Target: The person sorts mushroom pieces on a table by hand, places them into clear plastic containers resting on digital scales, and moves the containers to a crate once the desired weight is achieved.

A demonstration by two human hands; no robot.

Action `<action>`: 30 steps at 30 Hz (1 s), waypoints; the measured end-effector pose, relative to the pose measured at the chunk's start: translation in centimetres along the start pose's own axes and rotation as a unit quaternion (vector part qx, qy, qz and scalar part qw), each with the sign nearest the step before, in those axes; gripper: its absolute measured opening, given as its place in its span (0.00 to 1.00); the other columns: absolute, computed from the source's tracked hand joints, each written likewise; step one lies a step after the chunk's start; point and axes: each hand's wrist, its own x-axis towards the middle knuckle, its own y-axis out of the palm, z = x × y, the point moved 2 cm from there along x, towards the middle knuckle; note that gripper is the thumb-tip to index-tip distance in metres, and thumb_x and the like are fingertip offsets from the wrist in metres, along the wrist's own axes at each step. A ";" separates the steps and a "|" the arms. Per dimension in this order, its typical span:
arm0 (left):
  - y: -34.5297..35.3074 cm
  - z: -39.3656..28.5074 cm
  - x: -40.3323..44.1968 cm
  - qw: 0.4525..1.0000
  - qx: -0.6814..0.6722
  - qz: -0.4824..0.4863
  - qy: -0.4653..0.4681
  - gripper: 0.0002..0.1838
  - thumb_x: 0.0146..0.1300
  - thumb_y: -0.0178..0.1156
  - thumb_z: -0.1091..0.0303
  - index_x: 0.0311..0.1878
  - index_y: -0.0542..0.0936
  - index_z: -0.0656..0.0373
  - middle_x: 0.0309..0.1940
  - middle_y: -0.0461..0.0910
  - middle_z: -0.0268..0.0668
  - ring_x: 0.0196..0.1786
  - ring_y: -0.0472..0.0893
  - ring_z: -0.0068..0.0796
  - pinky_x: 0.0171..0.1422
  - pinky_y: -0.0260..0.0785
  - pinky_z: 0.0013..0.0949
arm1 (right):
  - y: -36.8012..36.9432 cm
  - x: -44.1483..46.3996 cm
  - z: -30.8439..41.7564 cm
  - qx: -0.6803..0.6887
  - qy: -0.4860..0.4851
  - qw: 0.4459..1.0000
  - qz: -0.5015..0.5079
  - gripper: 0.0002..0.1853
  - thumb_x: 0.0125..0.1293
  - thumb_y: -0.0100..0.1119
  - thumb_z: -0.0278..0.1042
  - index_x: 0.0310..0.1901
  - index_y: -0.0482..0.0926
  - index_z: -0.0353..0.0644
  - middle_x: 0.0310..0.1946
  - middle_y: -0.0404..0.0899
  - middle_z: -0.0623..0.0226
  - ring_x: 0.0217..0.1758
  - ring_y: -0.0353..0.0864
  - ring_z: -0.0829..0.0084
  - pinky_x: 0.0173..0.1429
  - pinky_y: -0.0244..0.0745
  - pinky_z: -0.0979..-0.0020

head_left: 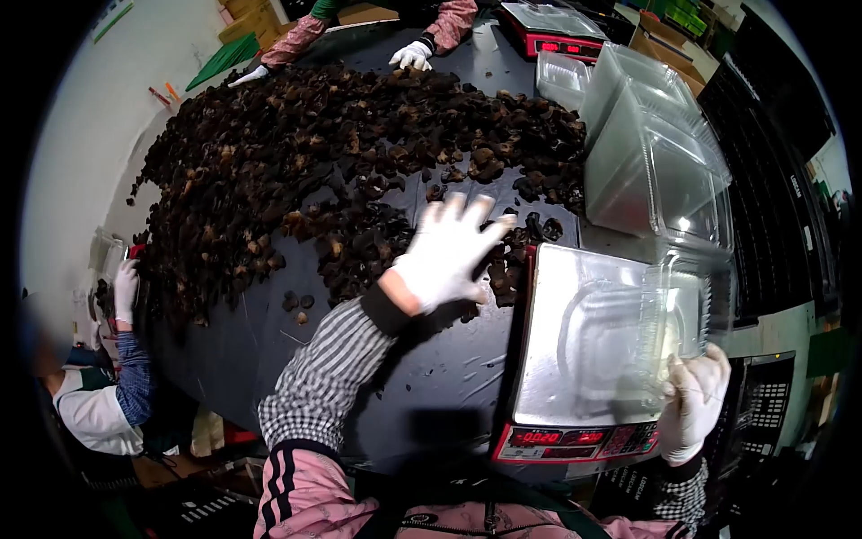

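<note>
My left hand (449,251), in a white glove, is over the dark table (431,368) with its fingers spread and nothing in it. Beneath and around it lie pieces of dark brown, curled fungus (350,242), part of a large heap. My right hand (696,400), also gloved, has its fingers closed on the edge of a clear plastic container (687,296) at the right side of a red scale (575,359). The scale's metal plate is shiny, and its red display is lit.
Tall stacks of clear containers (651,162) stand behind the scale. A second red scale (557,40) is at the back. Across the table are a co-worker's gloved hands (413,56); another person (99,395) is at the left. Black crates (763,180) line the right.
</note>
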 end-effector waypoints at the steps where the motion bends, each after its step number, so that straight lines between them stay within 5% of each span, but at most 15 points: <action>1: 1.2 -0.4 1.9 0.999 -0.020 0.002 0.042 0.69 0.33 0.85 0.45 0.80 0.58 0.48 0.76 0.59 0.53 0.77 0.59 0.66 0.76 0.55 0.71 | 0.4 -0.2 0.5 -0.001 0.003 1.000 0.006 0.15 0.67 0.66 0.35 0.53 0.79 0.43 0.37 0.76 0.68 0.42 0.79 0.66 0.69 0.71 0.48; 7: 7.2 -0.3 10.0 0.972 -0.114 0.091 0.186 0.75 0.29 0.84 0.40 0.82 0.53 0.51 0.81 0.56 0.45 0.82 0.51 0.66 0.78 0.47 0.73 | 2.0 -2.1 2.3 0.035 0.013 0.998 0.056 0.13 0.70 0.63 0.34 0.54 0.78 0.45 0.36 0.76 0.68 0.42 0.79 0.64 0.69 0.69 0.47; 10: 7.5 0.4 10.0 0.962 -0.134 0.078 0.225 0.55 0.33 0.81 0.44 0.69 0.75 0.55 0.75 0.66 0.44 0.77 0.62 0.57 0.77 0.57 0.57 | 2.7 -3.6 2.8 0.046 0.017 0.995 0.089 0.16 0.66 0.64 0.27 0.55 0.77 0.45 0.37 0.77 0.68 0.43 0.79 0.64 0.71 0.66 0.46; 12: 7.8 0.7 9.0 0.958 -0.181 0.016 0.222 0.31 0.40 0.77 0.50 0.47 0.85 0.59 0.57 0.81 0.42 0.63 0.76 0.48 0.70 0.65 0.47 | 3.5 -3.9 3.3 0.051 0.011 0.993 0.104 0.19 0.62 0.64 0.25 0.55 0.77 0.45 0.38 0.77 0.68 0.44 0.79 0.64 0.73 0.64 0.45; 15: 7.8 0.6 5.5 0.986 -0.119 -0.036 0.114 0.24 0.48 0.74 0.50 0.43 0.86 0.58 0.48 0.82 0.41 0.57 0.78 0.46 0.69 0.66 0.45 | 3.8 -4.3 4.2 0.065 0.025 0.991 0.118 0.22 0.56 0.66 0.21 0.53 0.78 0.46 0.40 0.74 0.66 0.47 0.78 0.62 0.76 0.60 0.43; 18: 6.2 1.0 0.2 1.000 -0.003 -0.006 -0.005 0.20 0.54 0.69 0.50 0.40 0.87 0.57 0.49 0.81 0.40 0.61 0.76 0.45 0.73 0.59 0.59 | 2.7 -4.2 4.7 0.069 0.042 0.987 0.139 0.23 0.56 0.67 0.25 0.55 0.78 0.42 0.40 0.73 0.65 0.48 0.77 0.61 0.77 0.57 0.43; 20: 4.8 2.6 -3.4 0.990 0.088 -0.096 -0.051 0.20 0.53 0.68 0.49 0.40 0.87 0.55 0.57 0.78 0.42 0.68 0.70 0.52 0.73 0.53 0.70 | 1.9 -4.4 4.7 0.081 0.040 0.981 0.169 0.29 0.57 0.70 0.32 0.62 0.75 0.38 0.48 0.75 0.60 0.55 0.76 0.57 0.80 0.52 0.42; 24: 3.5 6.4 -9.6 0.977 0.051 -0.065 -0.197 0.25 0.53 0.68 0.48 0.50 0.85 0.51 0.73 0.66 0.47 0.76 0.58 0.69 0.77 0.45 0.74 | 0.6 -4.4 5.5 0.073 0.043 0.983 0.162 0.36 0.61 0.68 0.44 0.69 0.71 0.36 0.59 0.74 0.54 0.64 0.73 0.51 0.80 0.49 0.40; 30: 2.7 4.6 -17.3 0.968 -0.095 -0.067 -0.220 0.33 0.57 0.72 0.49 0.66 0.79 0.46 0.80 0.57 0.50 0.81 0.51 0.68 0.81 0.44 0.68 | -0.3 -5.3 8.1 0.163 0.017 0.986 0.026 0.31 0.67 0.62 0.49 0.65 0.76 0.36 0.55 0.77 0.55 0.59 0.78 0.53 0.74 0.60 0.42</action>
